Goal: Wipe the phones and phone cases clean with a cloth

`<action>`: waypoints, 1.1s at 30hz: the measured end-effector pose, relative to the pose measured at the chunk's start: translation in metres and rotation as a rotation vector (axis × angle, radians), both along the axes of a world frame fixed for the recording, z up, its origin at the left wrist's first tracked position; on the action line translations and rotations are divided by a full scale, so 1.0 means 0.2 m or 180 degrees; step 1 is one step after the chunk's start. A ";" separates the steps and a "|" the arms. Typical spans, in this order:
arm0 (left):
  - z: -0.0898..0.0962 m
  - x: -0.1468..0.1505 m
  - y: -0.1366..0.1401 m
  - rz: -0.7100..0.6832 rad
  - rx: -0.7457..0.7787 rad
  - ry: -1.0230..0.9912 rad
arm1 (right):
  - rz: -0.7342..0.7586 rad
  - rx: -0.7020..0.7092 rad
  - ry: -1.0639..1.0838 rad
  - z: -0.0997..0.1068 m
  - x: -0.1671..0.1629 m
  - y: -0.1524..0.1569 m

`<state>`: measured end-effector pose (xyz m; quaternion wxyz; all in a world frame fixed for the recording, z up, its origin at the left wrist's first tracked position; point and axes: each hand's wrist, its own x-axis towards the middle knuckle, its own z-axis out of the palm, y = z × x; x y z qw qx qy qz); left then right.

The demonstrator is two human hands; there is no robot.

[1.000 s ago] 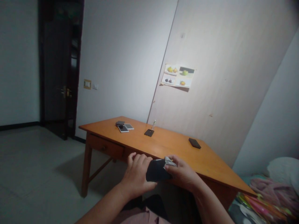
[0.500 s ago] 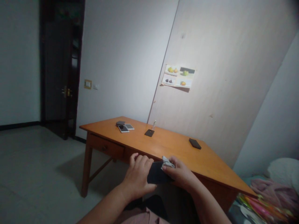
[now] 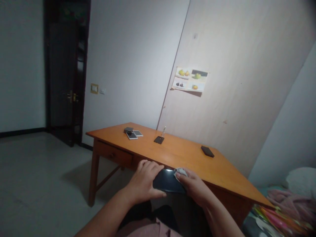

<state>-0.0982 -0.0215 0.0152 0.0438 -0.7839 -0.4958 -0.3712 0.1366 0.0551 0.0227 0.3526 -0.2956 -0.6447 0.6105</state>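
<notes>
A dark smartphone [image 3: 168, 181] lies sideways between my hands, in front of the table's near edge. My left hand [image 3: 146, 181] grips its left end, fingers along the top edge and thumb along the bottom. In my right hand [image 3: 194, 184] is a bunched light-grey cloth [image 3: 180, 172], pressed on the phone's upper right part. Light reflects off the phone's top edge. The right end of the phone is partly hidden behind my right hand.
On the wooden table [image 3: 182, 152] lie a dark phone [image 3: 159, 140] beside a small clear bottle [image 3: 163, 131], white-edged devices [image 3: 132, 135] near a dark stack [image 3: 128, 129], and a black flat case [image 3: 207, 151]. Bedding [image 3: 287, 200] and colourful items lie at right.
My right hand and the cloth have shifted slightly right and down on the phone. The phone has tilted a little, and a bright reflection now shows along its top edge.
</notes>
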 end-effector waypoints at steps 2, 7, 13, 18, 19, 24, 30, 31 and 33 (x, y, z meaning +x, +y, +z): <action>-0.02 -0.02 0.03 0.0083 0.0182 -0.0628 | -0.0143 -0.0159 0.0301 -0.01 -0.04 0.00; -0.05 0.02 0.11 -0.0410 -0.0062 -0.4077 | -0.0366 -0.0376 0.0975 -0.01 -0.18 -0.05; 0.06 0.05 0.07 -0.1001 -0.0850 -0.6355 | -0.0219 -0.0432 0.0739 -0.08 -0.31 -0.18; 0.09 0.06 0.03 -0.1082 -0.1022 -0.6669 | -0.0207 -0.0256 0.0134 -0.11 -0.37 -0.18; 0.09 0.06 0.02 -0.1140 -0.1091 -0.6670 | -0.0200 -0.0220 0.0078 -0.10 -0.38 -0.17; 0.09 0.07 0.00 -0.1339 -0.1421 -0.6628 | -0.0114 -0.0123 -0.0156 -0.06 -0.38 -0.15; 0.09 0.06 -0.01 -0.1175 -0.1304 -0.6488 | 0.0003 -0.0210 -0.0412 -0.09 -0.34 -0.19; 0.09 0.07 -0.01 -0.1233 -0.1335 -0.6464 | -0.0032 -0.0173 -0.0360 -0.08 -0.35 -0.19; 0.09 0.10 -0.01 -0.1398 -0.1456 -0.6457 | -0.0228 -0.0045 -0.0225 -0.05 -0.38 -0.18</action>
